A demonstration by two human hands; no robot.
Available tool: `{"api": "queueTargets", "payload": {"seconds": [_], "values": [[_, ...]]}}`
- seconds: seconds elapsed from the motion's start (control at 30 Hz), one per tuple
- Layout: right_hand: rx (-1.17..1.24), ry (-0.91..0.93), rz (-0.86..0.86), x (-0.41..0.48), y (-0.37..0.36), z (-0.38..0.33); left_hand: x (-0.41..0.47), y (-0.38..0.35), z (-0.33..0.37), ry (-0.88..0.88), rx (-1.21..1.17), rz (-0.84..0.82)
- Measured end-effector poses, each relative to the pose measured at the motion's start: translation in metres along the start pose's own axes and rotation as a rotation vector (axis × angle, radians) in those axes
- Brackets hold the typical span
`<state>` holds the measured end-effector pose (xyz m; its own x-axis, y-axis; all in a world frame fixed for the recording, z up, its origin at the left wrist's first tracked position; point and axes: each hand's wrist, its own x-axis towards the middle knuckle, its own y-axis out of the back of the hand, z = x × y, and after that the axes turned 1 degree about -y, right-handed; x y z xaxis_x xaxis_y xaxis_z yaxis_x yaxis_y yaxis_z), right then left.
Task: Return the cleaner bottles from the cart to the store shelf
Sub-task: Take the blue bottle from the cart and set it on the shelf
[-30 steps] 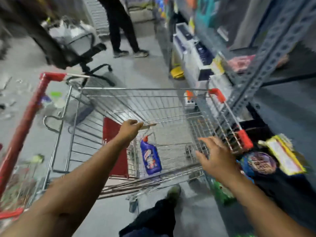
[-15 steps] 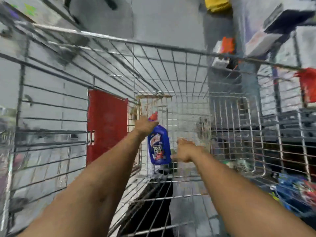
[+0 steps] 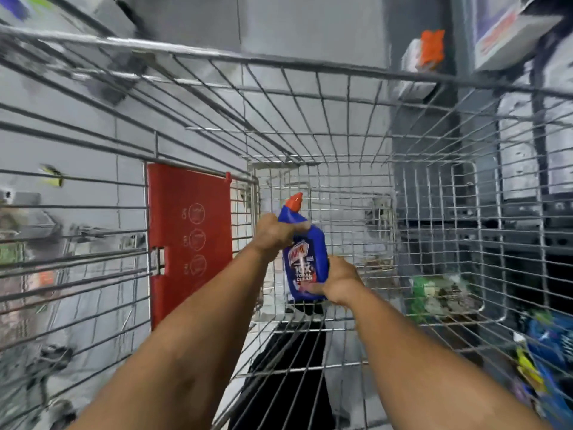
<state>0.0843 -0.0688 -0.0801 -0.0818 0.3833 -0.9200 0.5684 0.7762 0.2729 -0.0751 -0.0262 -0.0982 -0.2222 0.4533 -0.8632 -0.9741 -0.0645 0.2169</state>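
left hand [image 3: 273,232]: my fingers wrap the neck of the blue cleaner bottle [image 3: 305,259], just under its red cap | right hand [image 3: 338,282]: fingers clasp the bottle's lower end | bottle: tilted, label toward me, inside the wire cart [image 3: 341,69] | red flap [image 3: 189,237]: at the cart's left
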Motion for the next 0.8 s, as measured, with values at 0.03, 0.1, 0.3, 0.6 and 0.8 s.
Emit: {"api": "queueTargets", "payload": {"seconds": [0.03, 0.1, 0.3, 0.6, 0.8], "values": [[0.000, 0.021, -0.008, -0.004, 0.008, 0.003, -0.006, -0.003, 0.006, -0.009, -0.006, -0.018], [-0.023, 0.079, -0.004, -0.015, 0.025, 0.011, -0.022, -0.011, 0.018, -0.064, -0.001, -0.029], [-0.041, 0.247, 0.189, -0.068, 0.077, 0.033, -0.104, -0.043, 0.065, -0.345, -0.108, -0.086], [0.234, 0.592, 0.799, -0.246, 0.087, 0.102, -0.342, -0.086, 0.095, -1.033, -0.081, -0.186], [0.613, 0.787, 1.209, -0.371, 0.037, 0.221, -0.491, -0.169, 0.031, -1.375, 0.008, -0.503]]}}
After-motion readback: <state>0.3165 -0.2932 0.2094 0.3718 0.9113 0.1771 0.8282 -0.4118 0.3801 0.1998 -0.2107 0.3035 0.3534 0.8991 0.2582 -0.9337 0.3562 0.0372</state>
